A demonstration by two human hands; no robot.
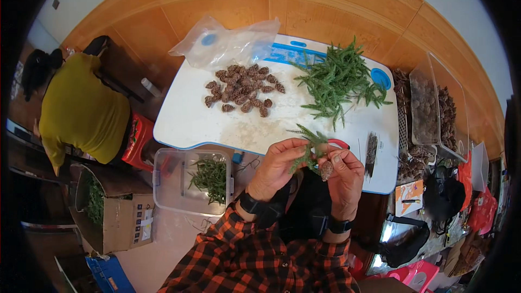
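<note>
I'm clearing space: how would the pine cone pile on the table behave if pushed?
The pine cone pile probably would scatter, since its cones lie loose; each might roll unevenly, being rounded but scaly. The rough scales likely resist slipping.

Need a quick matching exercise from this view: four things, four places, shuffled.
1. pinecone pile
2. green sprig heap
3. cardboard box
4. single pinecone

A. left of the clear tub
B. at the right hand
C. right part of the white tabletop
D. just below the plastic bag in the picture

Pairs: 1-D, 2-C, 3-A, 4-B
</note>
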